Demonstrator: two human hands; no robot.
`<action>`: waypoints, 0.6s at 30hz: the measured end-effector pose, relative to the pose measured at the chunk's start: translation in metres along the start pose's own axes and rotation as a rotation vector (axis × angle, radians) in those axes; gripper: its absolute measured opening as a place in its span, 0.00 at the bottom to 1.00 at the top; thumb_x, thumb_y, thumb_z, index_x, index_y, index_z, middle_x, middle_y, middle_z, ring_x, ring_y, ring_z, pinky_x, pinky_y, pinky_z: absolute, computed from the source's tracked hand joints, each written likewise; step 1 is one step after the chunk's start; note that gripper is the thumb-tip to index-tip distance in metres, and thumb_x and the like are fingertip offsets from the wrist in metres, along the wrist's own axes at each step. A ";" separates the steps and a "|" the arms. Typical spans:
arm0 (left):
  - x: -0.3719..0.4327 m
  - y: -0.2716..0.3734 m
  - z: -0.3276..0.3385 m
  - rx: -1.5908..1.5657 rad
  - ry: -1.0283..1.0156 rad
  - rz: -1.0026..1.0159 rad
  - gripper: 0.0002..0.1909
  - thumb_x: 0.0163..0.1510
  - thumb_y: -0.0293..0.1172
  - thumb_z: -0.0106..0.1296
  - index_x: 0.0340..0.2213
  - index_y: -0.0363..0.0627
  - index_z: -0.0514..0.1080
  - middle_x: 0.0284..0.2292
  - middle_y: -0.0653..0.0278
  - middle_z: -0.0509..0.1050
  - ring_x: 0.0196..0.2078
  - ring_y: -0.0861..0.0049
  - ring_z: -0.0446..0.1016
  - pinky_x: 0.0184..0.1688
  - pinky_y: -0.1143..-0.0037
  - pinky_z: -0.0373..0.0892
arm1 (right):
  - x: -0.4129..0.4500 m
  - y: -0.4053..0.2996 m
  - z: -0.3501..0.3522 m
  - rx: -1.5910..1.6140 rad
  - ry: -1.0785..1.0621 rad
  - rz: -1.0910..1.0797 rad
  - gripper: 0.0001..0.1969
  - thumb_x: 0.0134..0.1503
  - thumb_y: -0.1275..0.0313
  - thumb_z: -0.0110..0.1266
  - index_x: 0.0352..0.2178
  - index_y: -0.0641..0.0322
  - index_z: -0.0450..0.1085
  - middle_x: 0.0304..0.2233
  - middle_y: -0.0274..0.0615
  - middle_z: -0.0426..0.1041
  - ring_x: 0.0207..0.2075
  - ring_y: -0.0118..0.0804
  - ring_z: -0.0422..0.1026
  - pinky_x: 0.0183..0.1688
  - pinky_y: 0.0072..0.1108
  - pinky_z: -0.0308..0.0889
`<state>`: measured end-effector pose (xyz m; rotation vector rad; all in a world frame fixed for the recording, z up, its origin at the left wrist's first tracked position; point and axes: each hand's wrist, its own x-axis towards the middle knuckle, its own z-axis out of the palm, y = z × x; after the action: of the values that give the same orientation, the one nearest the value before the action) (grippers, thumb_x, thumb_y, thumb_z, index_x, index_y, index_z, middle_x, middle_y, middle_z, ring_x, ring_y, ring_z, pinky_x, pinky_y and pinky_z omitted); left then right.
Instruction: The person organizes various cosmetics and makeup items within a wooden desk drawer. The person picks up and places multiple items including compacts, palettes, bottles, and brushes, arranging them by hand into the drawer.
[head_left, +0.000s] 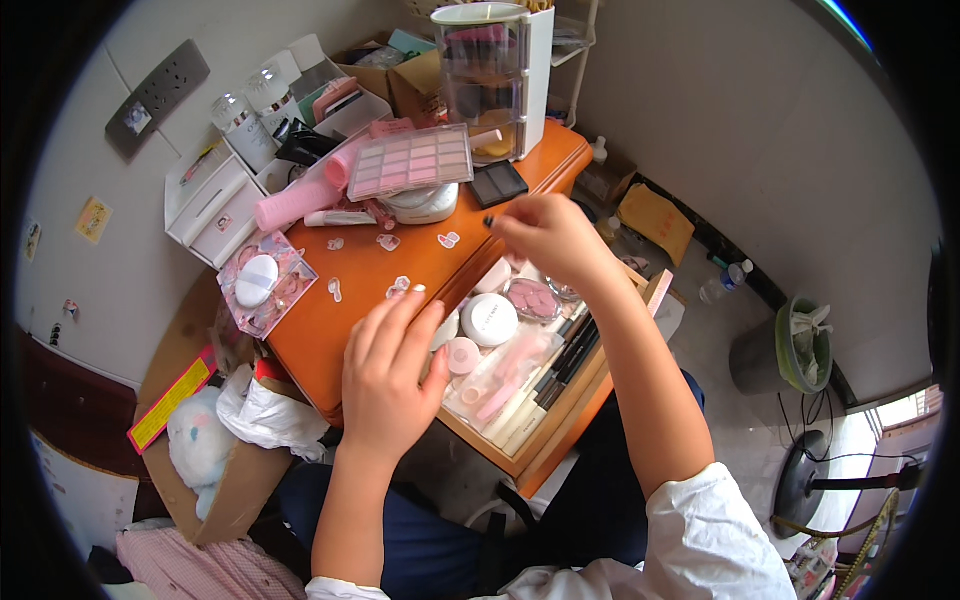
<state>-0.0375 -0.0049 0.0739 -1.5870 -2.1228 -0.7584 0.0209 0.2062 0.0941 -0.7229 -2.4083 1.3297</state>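
Note:
My left hand (394, 367) is over the desk's front edge and the left end of the open drawer (559, 450), its fingers slightly spread and holding nothing. Above the drawer's far end, my right hand (551, 236) is closed, with a small black object (489, 221) showing at its fingertips; the rest of it is hidden. In the drawer lie a round white compact (490, 319), a pink blush compact (532, 298), a small pink round case (463, 355), a clear pouch (510, 367) and several cosmetic pencils (574, 341).
A makeup palette (411, 161) lies on a white case (427, 204), beside a black palette (498, 184). Stickers (388, 242) dot the wooden desktop (360, 259). A powder puff (256, 281) sits on a patterned box (296, 277). Behind stands a clear drawer tower (484, 82); a bin (765, 356) is at right.

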 end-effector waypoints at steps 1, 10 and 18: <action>0.002 0.000 -0.002 -0.004 -0.005 -0.047 0.18 0.41 0.23 0.51 0.38 0.37 0.70 0.44 0.54 0.68 0.47 0.59 0.65 0.49 0.67 0.61 | 0.003 0.002 0.001 0.193 0.088 -0.015 0.14 0.50 0.65 0.51 0.28 0.70 0.70 0.19 0.38 0.71 0.22 0.28 0.70 0.27 0.18 0.64; -0.010 -0.011 0.001 -0.128 0.044 -0.097 0.18 0.42 0.22 0.52 0.39 0.36 0.69 0.42 0.53 0.68 0.45 0.58 0.66 0.47 0.67 0.63 | 0.041 -0.010 0.015 0.563 0.042 0.091 0.16 0.55 0.60 0.45 0.24 0.62 0.69 0.17 0.31 0.69 0.17 0.21 0.64 0.20 0.13 0.55; -0.013 -0.015 0.000 -0.159 0.058 -0.064 0.21 0.42 0.23 0.52 0.41 0.36 0.67 0.42 0.52 0.68 0.44 0.58 0.67 0.47 0.67 0.63 | 0.039 -0.002 0.008 0.912 -0.040 0.084 0.11 0.52 0.67 0.47 0.22 0.65 0.67 0.17 0.34 0.68 0.16 0.22 0.62 0.21 0.12 0.56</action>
<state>-0.0479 -0.0179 0.0639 -1.5605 -2.1262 -1.0047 -0.0156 0.2214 0.0918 -0.5162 -1.5028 2.2092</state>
